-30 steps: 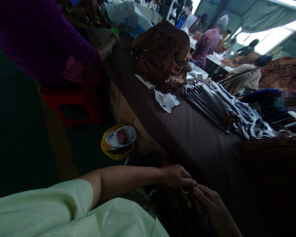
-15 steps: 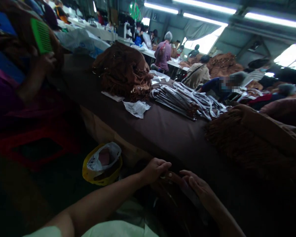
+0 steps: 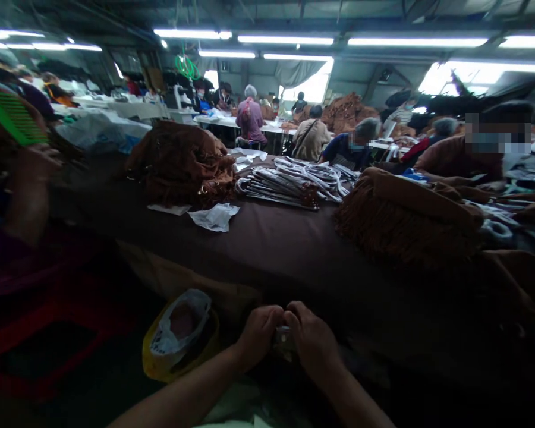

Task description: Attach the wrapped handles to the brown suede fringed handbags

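Note:
Close to my body, below the table edge, my left hand and my right hand meet with fingertips almost touching. Between them is a dark brown strap with small shiny metal parts. Both hands have their fingers curled around it, one from each side. Shadow hides most of the strap and whatever hangs under it. Ahead on the table lies a bundle of straps wrapped in white, with brown ends showing.
A dark brown cloth covers the table. On it are a brown fringed heap, white paper and a fringed brown stack. A yellow container with a white bag stands lower left. At left, a co-worker's hand holds a green comb.
My view has levelled and turned right. My right hand, earlier apart with fingers extended along the strap, has closed in beside my left hand.

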### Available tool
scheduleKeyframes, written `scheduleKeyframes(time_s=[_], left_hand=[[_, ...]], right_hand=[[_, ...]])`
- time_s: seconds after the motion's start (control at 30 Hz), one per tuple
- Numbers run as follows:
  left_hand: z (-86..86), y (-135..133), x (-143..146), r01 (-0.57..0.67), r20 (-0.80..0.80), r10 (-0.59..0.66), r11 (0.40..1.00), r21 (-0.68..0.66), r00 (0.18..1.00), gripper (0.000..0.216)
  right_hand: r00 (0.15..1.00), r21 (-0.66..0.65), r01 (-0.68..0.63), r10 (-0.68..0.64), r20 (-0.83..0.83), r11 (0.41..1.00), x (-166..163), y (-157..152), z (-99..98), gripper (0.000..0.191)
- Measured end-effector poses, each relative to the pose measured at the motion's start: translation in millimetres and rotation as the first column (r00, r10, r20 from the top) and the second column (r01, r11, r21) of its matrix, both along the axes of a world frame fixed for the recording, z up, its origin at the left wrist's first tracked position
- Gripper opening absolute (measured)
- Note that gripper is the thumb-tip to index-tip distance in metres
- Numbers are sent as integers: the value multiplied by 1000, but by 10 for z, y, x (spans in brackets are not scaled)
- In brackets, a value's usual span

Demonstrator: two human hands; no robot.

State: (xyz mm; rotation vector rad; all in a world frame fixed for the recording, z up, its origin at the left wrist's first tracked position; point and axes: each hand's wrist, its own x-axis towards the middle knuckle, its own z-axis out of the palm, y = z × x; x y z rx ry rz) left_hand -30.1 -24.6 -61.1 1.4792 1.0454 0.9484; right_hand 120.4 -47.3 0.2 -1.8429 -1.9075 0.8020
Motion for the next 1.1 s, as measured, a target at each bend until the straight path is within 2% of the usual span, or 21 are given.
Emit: scheduleKeyframes(time_s=[0.07, 0.13, 0.23, 0.3, 0.37, 0.43, 0.47, 0.53, 0.6, 0.67, 0.7, 0.77, 0.8, 0.83, 0.87, 0.93, 1.0, 1.03, 1.07, 1.1], left_hand=[[50, -68, 69, 47, 12, -49, 991, 123, 999, 64], [102, -90, 85, 123, 15, -130, 963, 240, 991, 64], [145, -66, 49, 261, -38, -263, 910, 323, 964, 53], [118, -36, -1, 240, -58, -232, 935, 262, 971, 47], [46, 5, -82, 150, -48, -144, 979, 138, 988, 46], [-40, 69, -211, 62, -7, -62, 998, 4, 998, 50], [-70, 112, -298, 47, 7, -47, 998, -48, 999, 51], [-62, 220, -514, 82, -32, -86, 991, -106, 996, 54], [92, 339, -746, 196, -194, -217, 973, -121, 957, 50], [411, 438, -901, 314, -432, -326, 944, -102, 841, 40], [615, 465, -912, 325, -545, -302, 944, -57, 782, 41], [1037, 451, -750, 270, -707, -96, 953, 138, 700, 45], [1216, 408, -577, 307, -741, -53, 928, 211, 670, 47], [1350, 344, -357, 405, -758, -105, 887, 220, 644, 48], [1430, 267, -110, 532, -755, -223, 825, 192, 617, 51], [1430, 112, 367, 725, -699, -491, 687, 56, 520, 59], [1282, 9, 691, 783, -591, -724, 576, -236, 354, 36], [1189, -10, 774, 772, -522, -789, 540, -337, 324, 28], [1101, -9, 808, 748, -458, -826, 524, -407, 329, 23], [1025, 9, 806, 724, -404, -839, 528, -445, 364, 22]], right_hand=[[993, 76, 73, -79, 86, 994, -185, 28, 65, 52], [981, 85, 157, -165, 100, 984, -270, 78, 118, 62], [986, 47, 163, -164, 26, 986, -219, 119, 164, 56], [997, 23, 67, -66, -43, 997, -67, 94, 164, 45], [992, -17, -63, 61, -111, 998, 189, 33, 130, 37], [971, -104, -193, 175, -162, 976, 534, -53, 60, 45], [972, -173, -204, 179, -150, 963, 725, -104, 17, 44], [987, -238, -140, 117, -111, 961, 1092, -227, -63, 29], [994, -265, -88, 67, -87, 960, 1365, -375, -98, 15], [997, -275, -65, 52, -55, 959, 1470, -528, -55, 11], [998, -276, -63, 58, -26, 959, 1451, -593, -3, 10], [996, -256, -57, 74, 56, 965, 1293, -681, 146, 8], [993, -220, -49, 71, 91, 974, 1178, -700, 233, 7], [992, -179, -32, 53, 118, 983, 1060, -706, 320, 9], [992, -148, -28, 46, 118, 989, 955, -704, 398, 15], [996, -96, -57, 64, 70, 994, 849, -702, 495, 22], [997, -12, -54, 55, 50, 998, 926, -745, 465, 20], [997, 57, -24, 20, 74, 998, 1023, -798, 390, 17], [991, 145, 37, -55, 120, 989, 1141, -874, 277, 14], [972, 287, 108, -162, 172, 952, 1261, -973, 130, 16]])
